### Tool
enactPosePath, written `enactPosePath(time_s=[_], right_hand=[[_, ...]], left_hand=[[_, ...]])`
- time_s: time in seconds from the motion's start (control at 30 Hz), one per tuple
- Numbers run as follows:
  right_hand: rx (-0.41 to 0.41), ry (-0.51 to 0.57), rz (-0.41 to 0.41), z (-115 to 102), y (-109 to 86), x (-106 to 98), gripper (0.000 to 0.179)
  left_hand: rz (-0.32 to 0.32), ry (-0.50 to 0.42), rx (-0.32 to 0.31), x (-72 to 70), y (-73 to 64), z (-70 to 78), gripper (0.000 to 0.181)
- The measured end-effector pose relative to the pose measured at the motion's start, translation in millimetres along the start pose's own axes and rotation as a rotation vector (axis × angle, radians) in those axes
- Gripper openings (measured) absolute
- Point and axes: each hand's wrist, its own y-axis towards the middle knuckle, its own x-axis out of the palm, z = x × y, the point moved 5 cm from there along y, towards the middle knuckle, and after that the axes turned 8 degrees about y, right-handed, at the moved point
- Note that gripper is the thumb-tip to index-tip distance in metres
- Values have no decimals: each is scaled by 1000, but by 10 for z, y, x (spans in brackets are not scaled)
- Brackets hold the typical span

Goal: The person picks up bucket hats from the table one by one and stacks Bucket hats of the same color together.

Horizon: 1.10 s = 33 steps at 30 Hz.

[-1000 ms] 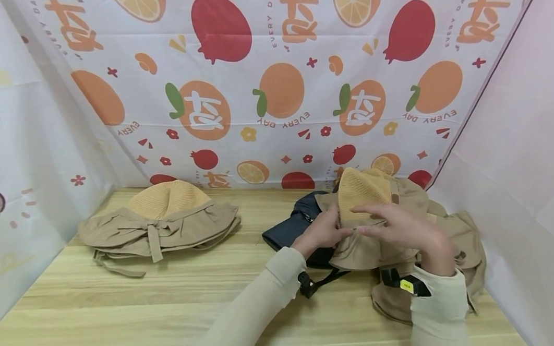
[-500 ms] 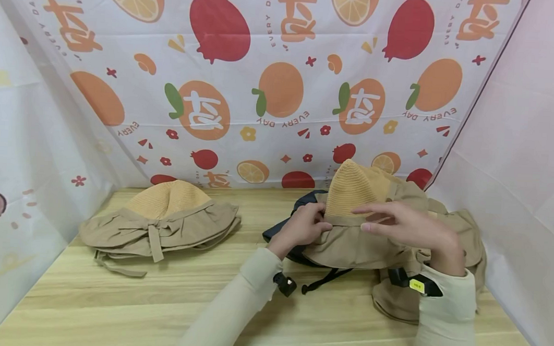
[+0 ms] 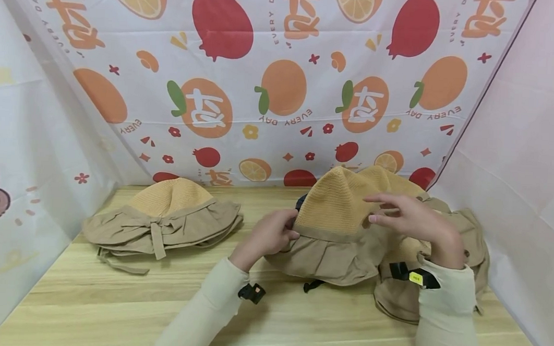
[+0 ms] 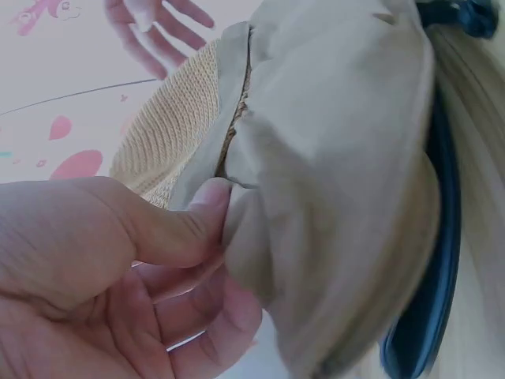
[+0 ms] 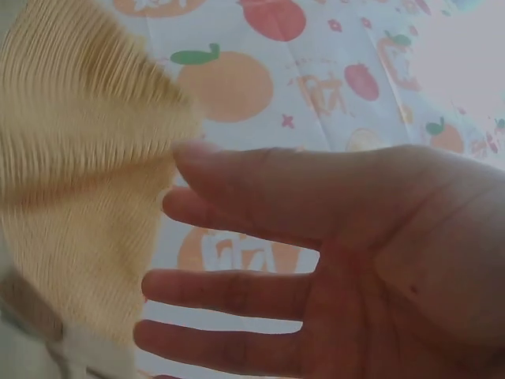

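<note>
A sun hat [image 3: 332, 207] with a yellow woven crown and a ruffled khaki brim stands on the table's right half. At its left edge my left hand [image 3: 268, 236] pinches the brim near the band, thumb on the outside, as the left wrist view shows on the hat brim [image 4: 331, 158]. My right hand [image 3: 408, 217] is beside the crown, fingers apart and fairly straight, holding nothing. In the right wrist view, the right hand's fingertips [image 5: 158, 284] come close to the woven crown [image 5: 87, 158]; contact cannot be told.
Behind the hat is another yellow crown [image 3: 389, 181], with khaki cloth hats [image 3: 471, 240] to the right. Dark blue fabric [image 4: 442, 260] and a black strap [image 3: 313, 285] show under the brim. A similar hat with a bow [image 3: 161, 222] lies left on the wooden table [image 3: 110, 310].
My left hand has moved left and a little nearer, drawing the hat with it. The hat now covers most of the dark blue item. My right hand has shifted slightly right.
</note>
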Motion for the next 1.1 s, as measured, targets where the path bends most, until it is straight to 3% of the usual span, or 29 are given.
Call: enactPosePath(time_s=[0.23,0.43,0.73,1.1], right_hand=[[38,-129,63,167,54,2,58],[57,-179,48,290,130,64,59],[158,-237,15,451,241,189,47],[109,-169,-63,566,534,455,51]], left_hand=[[-14,62,19,-167,-209,-110,21],[-60,68,16,-277,-350,-235,19],[-93,108,6,-350,-427,-347,20],[-90,123,-4,-458,-457,-427,21]])
